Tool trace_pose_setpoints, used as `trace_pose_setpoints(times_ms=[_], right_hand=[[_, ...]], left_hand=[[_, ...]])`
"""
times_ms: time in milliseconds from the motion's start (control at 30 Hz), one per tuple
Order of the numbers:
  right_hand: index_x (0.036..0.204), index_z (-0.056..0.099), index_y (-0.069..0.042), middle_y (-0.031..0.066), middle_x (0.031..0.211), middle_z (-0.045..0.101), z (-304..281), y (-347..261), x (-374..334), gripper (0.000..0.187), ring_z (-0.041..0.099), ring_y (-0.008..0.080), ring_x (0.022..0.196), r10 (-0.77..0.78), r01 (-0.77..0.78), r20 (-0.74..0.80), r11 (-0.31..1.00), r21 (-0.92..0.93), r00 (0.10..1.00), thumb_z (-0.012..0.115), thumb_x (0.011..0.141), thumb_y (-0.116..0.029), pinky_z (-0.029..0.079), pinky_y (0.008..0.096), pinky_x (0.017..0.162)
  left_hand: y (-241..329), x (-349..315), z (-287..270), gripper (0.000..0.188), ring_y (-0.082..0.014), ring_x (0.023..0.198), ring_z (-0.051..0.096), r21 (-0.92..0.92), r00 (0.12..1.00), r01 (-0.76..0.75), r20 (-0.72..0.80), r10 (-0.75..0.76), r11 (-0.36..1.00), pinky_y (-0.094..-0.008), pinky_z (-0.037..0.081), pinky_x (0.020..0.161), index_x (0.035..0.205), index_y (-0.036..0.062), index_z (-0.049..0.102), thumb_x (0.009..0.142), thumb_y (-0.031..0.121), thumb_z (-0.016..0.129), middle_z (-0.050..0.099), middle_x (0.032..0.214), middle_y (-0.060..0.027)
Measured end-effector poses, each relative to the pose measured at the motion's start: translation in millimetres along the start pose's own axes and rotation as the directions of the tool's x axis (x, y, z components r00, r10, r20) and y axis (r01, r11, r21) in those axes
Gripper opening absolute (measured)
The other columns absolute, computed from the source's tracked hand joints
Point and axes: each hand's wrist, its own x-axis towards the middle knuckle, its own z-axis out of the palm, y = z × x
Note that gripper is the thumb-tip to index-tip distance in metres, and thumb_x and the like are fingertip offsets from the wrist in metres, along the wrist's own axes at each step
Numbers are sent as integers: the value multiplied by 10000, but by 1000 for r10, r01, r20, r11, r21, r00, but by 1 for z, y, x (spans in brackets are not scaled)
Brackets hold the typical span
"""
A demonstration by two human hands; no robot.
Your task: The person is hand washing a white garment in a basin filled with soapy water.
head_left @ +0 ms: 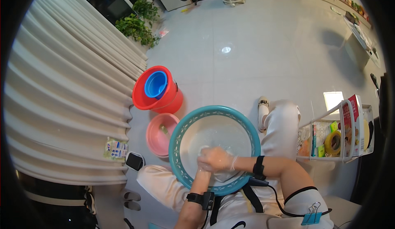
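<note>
A large teal basin (175,140) with a white inside and a patterned rim stands between my legs, with cloudy water in it. My right hand (219,159) is closed over the middle of the basin, its fingers wrapped round a wet white cloth (225,175). Pressed against it is my left hand (204,165), also closed on the cloth; its fingers are largely hidden by the right hand. Part of the cloth hangs below the hands toward the near side of the basin, and a small bit shows above the knuckles.
Left of the basin stand a pink basin (151,136) and a red bucket (142,99) holding a blue bucket (156,85). A package (116,149) and a black-topped box (135,161) lie by the curtain (70,105). At right is a white basket (306,140) with tape and boxes.
</note>
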Motion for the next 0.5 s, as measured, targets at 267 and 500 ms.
trace_pose_setpoints(times_ms=[267, 500], right_hand=[[992, 616, -115, 145, 785, 638, -11, 72, 11, 228, 628, 358, 737, 480, -475, 7, 870, -136, 877, 569, 840, -277, 504, 460, 702], [1144, 598, -110, 214, 1065, 630, -6, 88, -3, 367, 614, 358, 988, 591, -565, 10, 776, -280, 807, 578, 860, -341, 488, 451, 836]], left_hand=[[18, -17, 23, 317, -202, 886, 635, 47, 984, -176, 19, 176, 983, -338, 530, 767, 1079, 15, 579, 939, 298, 546, 628, 1000, -91], [29, -14, 10, 374, -178, 998, 577, 378, 896, -300, -203, 395, 876, -322, 486, 807, 1256, 84, 482, 932, 259, 550, 584, 1113, -76]])
